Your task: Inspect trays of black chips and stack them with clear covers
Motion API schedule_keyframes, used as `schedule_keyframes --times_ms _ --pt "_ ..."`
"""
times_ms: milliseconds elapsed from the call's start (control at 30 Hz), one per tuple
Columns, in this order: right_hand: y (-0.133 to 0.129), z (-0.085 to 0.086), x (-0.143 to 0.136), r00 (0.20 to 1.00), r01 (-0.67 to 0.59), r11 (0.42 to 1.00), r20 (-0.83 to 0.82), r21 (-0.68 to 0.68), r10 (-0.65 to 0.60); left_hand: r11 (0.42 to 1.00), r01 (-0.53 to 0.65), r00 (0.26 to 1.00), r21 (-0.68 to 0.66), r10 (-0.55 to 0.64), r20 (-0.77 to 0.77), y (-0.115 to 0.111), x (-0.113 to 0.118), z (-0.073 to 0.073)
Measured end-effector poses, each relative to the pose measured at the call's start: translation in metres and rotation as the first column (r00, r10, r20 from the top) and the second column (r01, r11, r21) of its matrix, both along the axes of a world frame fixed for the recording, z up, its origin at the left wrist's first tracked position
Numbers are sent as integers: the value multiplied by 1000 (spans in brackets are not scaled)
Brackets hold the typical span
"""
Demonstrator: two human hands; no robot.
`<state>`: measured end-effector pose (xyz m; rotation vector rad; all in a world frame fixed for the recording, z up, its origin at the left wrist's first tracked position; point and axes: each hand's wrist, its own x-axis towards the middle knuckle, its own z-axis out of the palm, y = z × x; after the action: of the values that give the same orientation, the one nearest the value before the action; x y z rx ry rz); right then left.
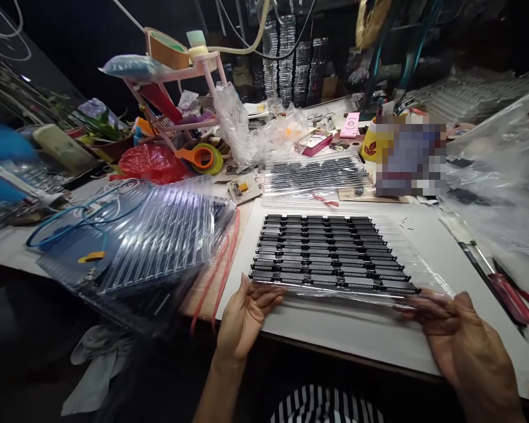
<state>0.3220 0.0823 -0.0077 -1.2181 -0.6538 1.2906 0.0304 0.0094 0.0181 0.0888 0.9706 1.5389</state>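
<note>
A clear plastic tray [412, 249] is held near the front edge of the white work surface. Rows of small black parts with comb-like pins, which look like chips [330, 252], fill most of it, while its right end shows bare ridges. My left hand [242, 317] pinches the tray's near left corner, thumb on top and fingers underneath. At the near right corner my right hand [467, 335] grips the tray too, its fingers partly seen through the plastic.
Stacked clear ridged trays [158, 235] lie to the left, with a blue cable [66, 220] over them. Another filled tray [317, 176] sits behind. At right lie a red-handled screwdriver [509, 296] and plastic bags [502, 176]. A pink rack [176, 76] stands at the back left.
</note>
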Motion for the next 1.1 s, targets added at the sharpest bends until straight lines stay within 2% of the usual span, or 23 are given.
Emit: schedule_keyframes --times_ms 167,300,433,567,667,833,1000,1100 --pt "0 4 -2 999 44 999 -21 -27 -45 999 19 1000 36 -20 12 -1 -1 -1" --pt "-1 6 -2 999 11 999 -39 -35 -12 998 18 1000 57 -19 16 -1 -1 -2" --pt "-1 3 -2 1000 2 999 8 36 -2 998 27 1000 56 -28 12 -1 -2 -4" --pt "0 3 -2 996 -76 996 41 46 75 998 35 999 49 -36 6 -1 -2 -3" --pt "2 7 -2 990 -132 991 45 18 131 999 31 1000 34 -31 0 1 -3 -1" --pt "7 17 -3 986 -149 988 83 33 145 999 32 999 11 -32 -22 3 -4 0" --pt "14 30 -3 977 -179 983 130 52 171 1000 5 998 22 -3 -69 1 -8 -9" --pt "18 39 -4 967 -215 974 159 75 202 993 53 999 105 -54 7 1 -17 -16"
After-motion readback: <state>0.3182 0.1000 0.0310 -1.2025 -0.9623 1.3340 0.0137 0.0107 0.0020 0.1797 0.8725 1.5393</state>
